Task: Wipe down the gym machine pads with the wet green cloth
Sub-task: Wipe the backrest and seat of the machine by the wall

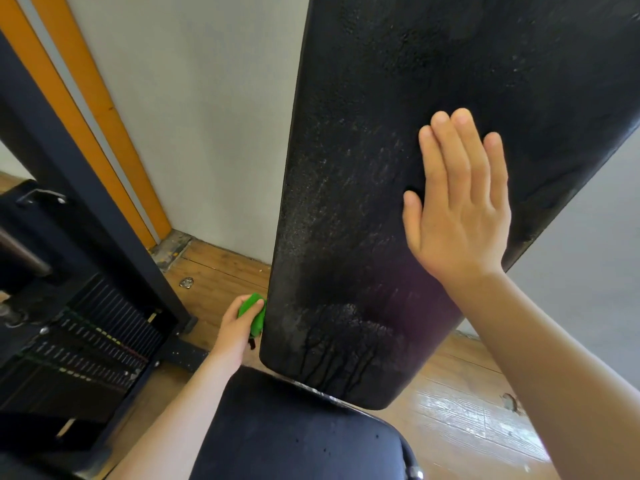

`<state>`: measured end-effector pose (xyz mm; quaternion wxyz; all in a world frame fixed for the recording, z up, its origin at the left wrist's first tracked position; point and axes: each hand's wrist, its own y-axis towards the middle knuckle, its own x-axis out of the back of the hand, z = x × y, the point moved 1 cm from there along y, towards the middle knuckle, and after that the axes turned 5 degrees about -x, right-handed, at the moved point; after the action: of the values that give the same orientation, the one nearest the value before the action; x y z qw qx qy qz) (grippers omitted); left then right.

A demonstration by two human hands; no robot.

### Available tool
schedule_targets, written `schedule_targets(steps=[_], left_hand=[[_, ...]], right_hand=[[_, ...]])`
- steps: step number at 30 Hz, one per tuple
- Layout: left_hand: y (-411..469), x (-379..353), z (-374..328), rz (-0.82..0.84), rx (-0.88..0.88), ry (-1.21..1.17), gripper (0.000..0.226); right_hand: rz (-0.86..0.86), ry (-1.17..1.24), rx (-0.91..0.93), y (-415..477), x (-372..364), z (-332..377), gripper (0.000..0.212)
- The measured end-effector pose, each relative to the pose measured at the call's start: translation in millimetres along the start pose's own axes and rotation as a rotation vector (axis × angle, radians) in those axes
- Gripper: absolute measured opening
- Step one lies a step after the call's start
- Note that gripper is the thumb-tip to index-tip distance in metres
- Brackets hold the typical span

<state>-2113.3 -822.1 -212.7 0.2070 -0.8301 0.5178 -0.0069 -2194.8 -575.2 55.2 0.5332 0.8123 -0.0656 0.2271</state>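
A tall black back pad rises through the middle of the view, wet, with drips running down its lower end. My right hand lies flat against the pad's right part, fingers straight and pointing up. My left hand grips the green cloth and holds it against the pad's lower left side edge. Most of the cloth is hidden by my fingers and the pad's edge. Below the back pad sits the black seat pad.
A black weight stack and the machine's dark frame post stand at the left. Behind are a grey wall and orange trim. Wooden floor shows on both sides, with a small shiny scrap near the wall.
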Motion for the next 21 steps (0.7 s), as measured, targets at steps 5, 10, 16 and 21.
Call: schedule_targets(steps=[5, 10, 16, 21], left_hand=[[1.5, -3.7, 26.8, -0.025, -0.011, 0.054, 0.016], [6.7, 8.0, 52.4, -0.006, 0.064, 0.122, 0.016], [6.4, 18.8, 84.3, -0.108, 0.174, 0.151, 0.009], [4.4, 13.3, 59.5, -0.118, 0.148, -0.028, 0.008]], right_hand=[[0.009, 0.01, -0.002, -0.9, -0.6, 0.3, 0.055], [-0.015, 0.024, 0.001, -0.5, -2.9, 1.3, 0.055], [-0.02, 0.03, 0.003, -0.9, -3.5, 0.6, 0.056], [-0.018, 0.042, -0.009, -2.8, -2.8, 0.0, 0.056]])
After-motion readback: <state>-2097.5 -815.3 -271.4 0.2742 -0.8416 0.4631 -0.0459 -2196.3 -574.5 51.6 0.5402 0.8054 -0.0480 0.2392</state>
